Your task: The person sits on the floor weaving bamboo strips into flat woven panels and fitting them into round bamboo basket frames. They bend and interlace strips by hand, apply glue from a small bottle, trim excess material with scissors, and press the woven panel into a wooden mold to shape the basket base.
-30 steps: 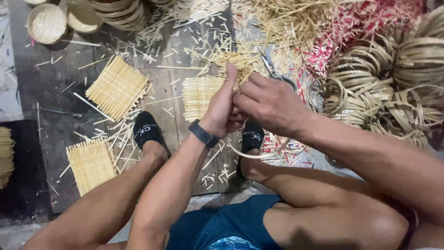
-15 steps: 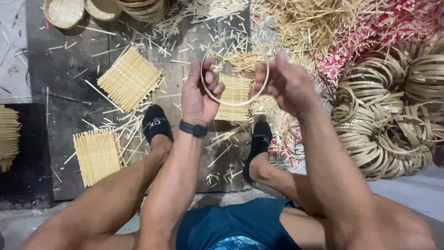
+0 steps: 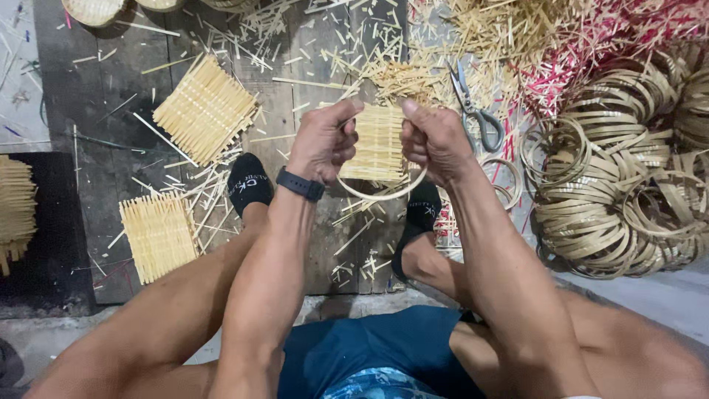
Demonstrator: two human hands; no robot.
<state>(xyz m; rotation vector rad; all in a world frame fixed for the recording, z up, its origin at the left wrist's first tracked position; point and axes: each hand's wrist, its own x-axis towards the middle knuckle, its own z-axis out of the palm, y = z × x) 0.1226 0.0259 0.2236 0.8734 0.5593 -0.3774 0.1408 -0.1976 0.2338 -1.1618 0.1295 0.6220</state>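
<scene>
My left hand (image 3: pixel 323 140) and my right hand (image 3: pixel 434 140) both grip a thin bamboo hoop (image 3: pixel 384 195), held over a small woven bamboo mat (image 3: pixel 378 140). The thumbs press toward each other at the hoop's top, and its lower arc hangs below my fists. A black watch sits on my left wrist. My feet in black socks (image 3: pixel 248 185) rest on the dark wooden board (image 3: pixel 111 170) beneath.
Two more woven mats (image 3: pixel 205 109) (image 3: pixel 158 235) lie on the left. Scissors (image 3: pixel 475 111) lie right of my hands. A pile of bamboo rings (image 3: pixel 620 185) fills the right side. Loose bamboo and red splints (image 3: pixel 583 37) litter the top, with baskets (image 3: pixel 93 10) at the top left.
The hoop was held up and wide between my hands; now my hands are closer together and lower, over the woven mat, with the hoop's arc hanging below.
</scene>
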